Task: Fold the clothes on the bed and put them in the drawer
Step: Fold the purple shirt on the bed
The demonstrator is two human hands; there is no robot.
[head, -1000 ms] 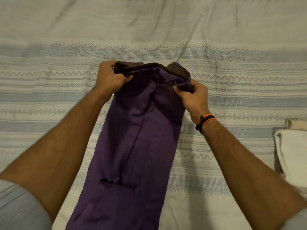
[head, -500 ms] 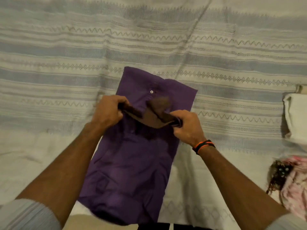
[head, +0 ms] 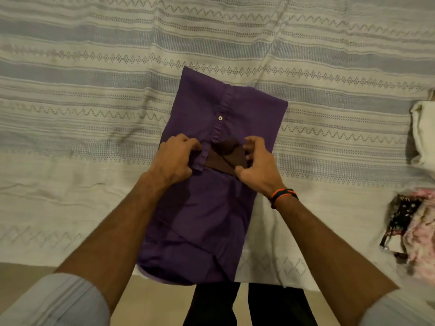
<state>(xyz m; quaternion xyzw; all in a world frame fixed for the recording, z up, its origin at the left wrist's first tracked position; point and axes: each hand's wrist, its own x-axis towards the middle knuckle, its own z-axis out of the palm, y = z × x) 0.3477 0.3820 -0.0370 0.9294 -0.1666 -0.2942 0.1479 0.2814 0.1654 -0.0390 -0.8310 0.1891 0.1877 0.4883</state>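
Striped cream bedspread (head: 94, 114) fills the frame. At center lies a folded purple shirt (head: 200, 220), its lower end over the bed's edge. Left hand (head: 173, 158) pinches the button placket; right hand (head: 257, 167) pinches the brown collar (head: 223, 158). Cream cloth (head: 423, 132) and pink fabric (head: 421, 231) sit at right.

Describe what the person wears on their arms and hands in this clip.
Both forearms are bare, with light grey-blue sleeves pushed up near the elbows. The right wrist carries an orange and black band. The left hand and right hand wear no gloves, and no rings are visible. Dark trousers show below.
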